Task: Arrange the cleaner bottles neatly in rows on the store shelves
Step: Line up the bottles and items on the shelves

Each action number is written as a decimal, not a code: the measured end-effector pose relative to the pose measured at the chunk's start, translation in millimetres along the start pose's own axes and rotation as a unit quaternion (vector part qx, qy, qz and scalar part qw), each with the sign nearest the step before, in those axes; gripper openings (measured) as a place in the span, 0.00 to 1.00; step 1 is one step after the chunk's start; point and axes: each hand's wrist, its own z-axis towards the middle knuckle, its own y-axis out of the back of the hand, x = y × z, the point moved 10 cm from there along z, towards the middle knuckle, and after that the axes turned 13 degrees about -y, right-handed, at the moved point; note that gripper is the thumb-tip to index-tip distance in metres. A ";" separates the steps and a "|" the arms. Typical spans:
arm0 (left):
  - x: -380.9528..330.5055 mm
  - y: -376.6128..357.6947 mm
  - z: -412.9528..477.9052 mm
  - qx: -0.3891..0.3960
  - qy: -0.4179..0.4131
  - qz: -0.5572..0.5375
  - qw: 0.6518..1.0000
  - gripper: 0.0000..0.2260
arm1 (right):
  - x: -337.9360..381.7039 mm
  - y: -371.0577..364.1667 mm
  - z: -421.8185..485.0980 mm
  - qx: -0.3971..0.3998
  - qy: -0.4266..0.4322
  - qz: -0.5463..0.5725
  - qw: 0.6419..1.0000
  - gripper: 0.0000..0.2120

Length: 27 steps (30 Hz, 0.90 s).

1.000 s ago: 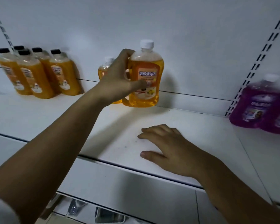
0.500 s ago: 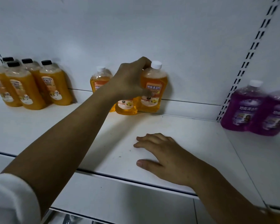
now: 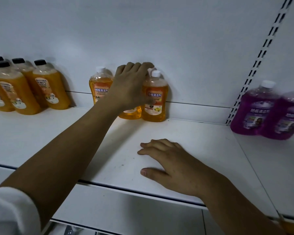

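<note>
We face a wide white shelf of smooth painted metal with a dark front edge. A broad stretch of its deck separates the bottle groups. The back panel runs to a slotted upright. Rounded black-capped orange bottles cluster far left, and glossy purple bottles stand past the upright. Our left hand wraps the white-capped orange bottle, thumb on its label and fingers behind its neck. The bottle stands against the back panel, touching a half-hidden twin. Another twin is just left. A second ago it hung above the deck. Our right hand lies flat and relaxed near the front edge.
</note>
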 end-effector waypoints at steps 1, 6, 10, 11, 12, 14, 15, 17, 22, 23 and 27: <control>0.0 -0.9 -1.4 -0.001 -0.001 0.000 1.000 0.47 | 0.2 0.2 0.0 -0.002 0.001 -0.001 1.000 0.27; -4.7 -2.5 -6.9 0.002 -0.018 0.016 1.000 0.46 | 0.6 0.6 -0.1 -0.008 0.005 -0.002 1.000 0.27; -14.4 21.2 -16.6 -0.013 -0.022 0.021 0.999 0.43 | -0.2 0.3 0.3 -0.009 0.010 0.000 1.000 0.27; -17.7 29.7 -23.2 -0.020 -0.023 0.023 0.999 0.42 | -0.7 0.2 0.6 -0.010 0.010 0.001 1.000 0.27; -21.2 36.9 -31.9 -0.023 -0.024 0.021 0.999 0.40 | -1.2 -0.1 0.9 -0.012 0.011 0.002 1.000 0.27; -28.6 45.2 -54.7 -0.014 -0.022 0.006 1.000 0.38 | -2.2 -0.9 1.6 -0.014 0.012 0.006 1.000 0.28; -32.8 46.5 -68.0 -0.007 -0.021 -0.001 1.000 0.37 | -3.0 -1.1 1.9 -0.012 0.010 0.011 1.000 0.28; -41.5 45.0 -94.5 0.009 -0.013 -0.017 1.000 0.36 | -5.4 2.5 1.6 -0.016 0.005 0.027 0.999 0.28; -69.6 35.0 -140.1 0.041 -0.015 -0.090 0.995 0.33 | -23.0 34.7 -16.1 -0.098 -0.044 0.029 0.994 0.31; -77.0 33.2 -145.4 0.046 -0.021 -0.104 0.993 0.33 | -27.0 40.9 -26.7 -0.123 -0.053 0.027 0.991 0.30; -118.0 26.5 -158.9 0.059 -0.064 -0.144 0.986 0.31 | -43.7 54.9 -93.3 -0.205 -0.096 0.038 0.973 0.26</control>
